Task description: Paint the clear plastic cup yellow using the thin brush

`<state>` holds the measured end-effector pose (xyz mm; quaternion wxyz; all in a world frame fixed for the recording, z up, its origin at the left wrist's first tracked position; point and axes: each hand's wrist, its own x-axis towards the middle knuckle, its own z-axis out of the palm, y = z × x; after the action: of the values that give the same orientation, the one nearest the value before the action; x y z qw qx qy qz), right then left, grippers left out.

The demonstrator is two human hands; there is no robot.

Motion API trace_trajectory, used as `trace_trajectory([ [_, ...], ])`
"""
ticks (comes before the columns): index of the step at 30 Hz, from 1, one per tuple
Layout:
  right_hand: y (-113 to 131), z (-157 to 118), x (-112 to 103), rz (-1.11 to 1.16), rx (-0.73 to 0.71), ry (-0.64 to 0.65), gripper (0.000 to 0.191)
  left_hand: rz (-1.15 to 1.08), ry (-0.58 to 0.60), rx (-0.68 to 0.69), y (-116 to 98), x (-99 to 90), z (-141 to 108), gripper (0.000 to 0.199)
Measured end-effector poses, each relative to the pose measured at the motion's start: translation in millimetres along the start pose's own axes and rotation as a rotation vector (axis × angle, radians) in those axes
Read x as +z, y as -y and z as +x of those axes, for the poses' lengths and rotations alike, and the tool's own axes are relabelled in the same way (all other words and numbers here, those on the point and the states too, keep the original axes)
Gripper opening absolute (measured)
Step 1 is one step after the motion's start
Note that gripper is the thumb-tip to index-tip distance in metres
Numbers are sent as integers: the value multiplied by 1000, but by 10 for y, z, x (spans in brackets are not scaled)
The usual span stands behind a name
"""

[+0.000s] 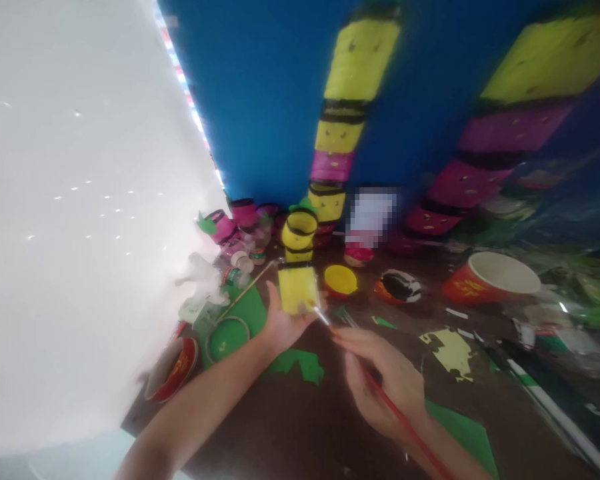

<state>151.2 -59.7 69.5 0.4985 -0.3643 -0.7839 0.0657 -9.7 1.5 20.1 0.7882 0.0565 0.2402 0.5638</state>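
Observation:
Resting in my left hand is a yellow painted cup with a black band at its top; the fingers wrap around its lower side. A paintbrush with a red handle is gripped by my right hand. The brush tip touches the lower right of the yellow cup. Just behind it stand a bowl of yellow paint and a red bowl with black paint. Another yellow cup with green on top is beyond my left hand.
Pink painted cups stand at the back left. Tall stacks of yellow and pink cups rise against the blue wall. A large red paper tub, yellow paper scraps and green paper lie to the right; a tipped red bowl is at left.

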Motion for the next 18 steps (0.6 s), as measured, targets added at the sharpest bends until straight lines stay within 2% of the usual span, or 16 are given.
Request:
trace_trajectory([
  [5,2,-6,2,55,-49,13,21,-13,24,19,4,6,1,81],
  [10,17,1,37,-4,30,21,24,-1,23,6,6,-10,-3,80],
  [18,4,-7,11,66,-7,18,22,-7,9,5,7,-15,12,81],
])
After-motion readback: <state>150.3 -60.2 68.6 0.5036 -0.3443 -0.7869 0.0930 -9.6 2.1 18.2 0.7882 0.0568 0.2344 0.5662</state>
